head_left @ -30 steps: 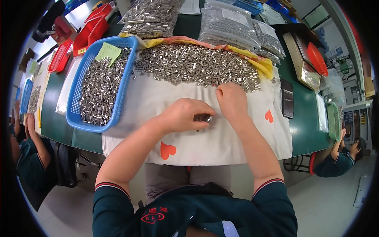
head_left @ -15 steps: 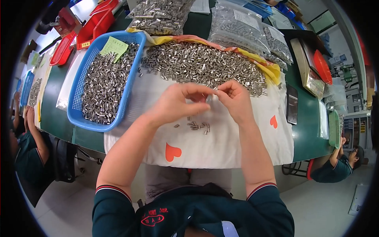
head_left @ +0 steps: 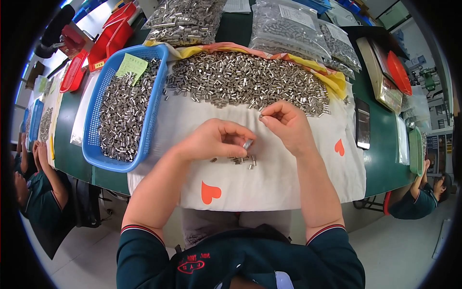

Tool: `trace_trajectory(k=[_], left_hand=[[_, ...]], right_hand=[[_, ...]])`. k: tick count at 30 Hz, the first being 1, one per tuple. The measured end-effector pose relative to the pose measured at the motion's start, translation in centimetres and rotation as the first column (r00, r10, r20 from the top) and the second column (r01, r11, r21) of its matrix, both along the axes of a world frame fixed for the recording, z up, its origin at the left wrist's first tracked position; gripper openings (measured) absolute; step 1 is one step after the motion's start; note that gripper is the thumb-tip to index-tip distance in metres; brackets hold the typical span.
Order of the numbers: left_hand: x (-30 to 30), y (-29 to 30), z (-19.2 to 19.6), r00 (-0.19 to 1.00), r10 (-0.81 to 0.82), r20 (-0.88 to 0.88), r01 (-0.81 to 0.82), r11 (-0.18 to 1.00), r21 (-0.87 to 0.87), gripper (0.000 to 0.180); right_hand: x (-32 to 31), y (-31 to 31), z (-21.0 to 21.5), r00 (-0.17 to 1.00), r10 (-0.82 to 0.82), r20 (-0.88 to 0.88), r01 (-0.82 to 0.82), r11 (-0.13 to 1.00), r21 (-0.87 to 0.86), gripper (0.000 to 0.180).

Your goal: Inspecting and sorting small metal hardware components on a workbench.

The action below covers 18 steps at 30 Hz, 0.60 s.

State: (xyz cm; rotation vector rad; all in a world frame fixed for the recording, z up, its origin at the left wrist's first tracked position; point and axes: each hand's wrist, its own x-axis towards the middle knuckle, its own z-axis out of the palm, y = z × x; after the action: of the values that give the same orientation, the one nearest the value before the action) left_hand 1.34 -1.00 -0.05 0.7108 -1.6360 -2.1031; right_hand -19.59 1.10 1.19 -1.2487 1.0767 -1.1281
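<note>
Bare white cloth (head_left: 269, 185) lies open below the parts heap (head_left: 245, 82)

We have a dark green table (head_left: 72, 139) running across our view. Over its middle lies a white cloth (head_left: 288, 183) with orange hearts, and on the cloth's far part sits a wide heap of small metal tubes (head_left: 240, 82), with a few loose tubes (head_left: 243, 160) nearer us. A blue basket (head_left: 151, 120) full of the same tubes rests at the cloth's left edge, a green note on top. Clear bags of tubes (head_left: 288, 29) lie beyond the heap. Red trays (head_left: 106, 38) stand at the far left, and a black phone (head_left: 362, 123) and a scale (head_left: 382, 77) lie to the right.
</note>
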Motion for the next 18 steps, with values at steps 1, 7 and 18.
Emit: trace_trajectory(k=[1,7,18], left_hand=[[-0.1,-0.3,-0.1,1.000,0.002,-0.003,-0.002,1.000,-0.002,0.032],[-0.6,-1.1,-0.6,0.958,0.192,-0.211,-0.144,0.964,0.223,0.037],[-1.4,-0.8,-0.8,0.954,0.294,-0.058,-0.292,0.955,0.042,0.034]], right_hand=[[-0.1,0.1,0.3,1.000,0.007,-0.004,-0.007,1.000,0.015,0.008],[0.8,0.9,0.9,0.971,0.037,-0.234,-0.066,0.991,-0.119,0.009],[2.1,1.1,0.4,0.785,-0.288,-0.548,-0.089,0.823,-0.561,0.010]])
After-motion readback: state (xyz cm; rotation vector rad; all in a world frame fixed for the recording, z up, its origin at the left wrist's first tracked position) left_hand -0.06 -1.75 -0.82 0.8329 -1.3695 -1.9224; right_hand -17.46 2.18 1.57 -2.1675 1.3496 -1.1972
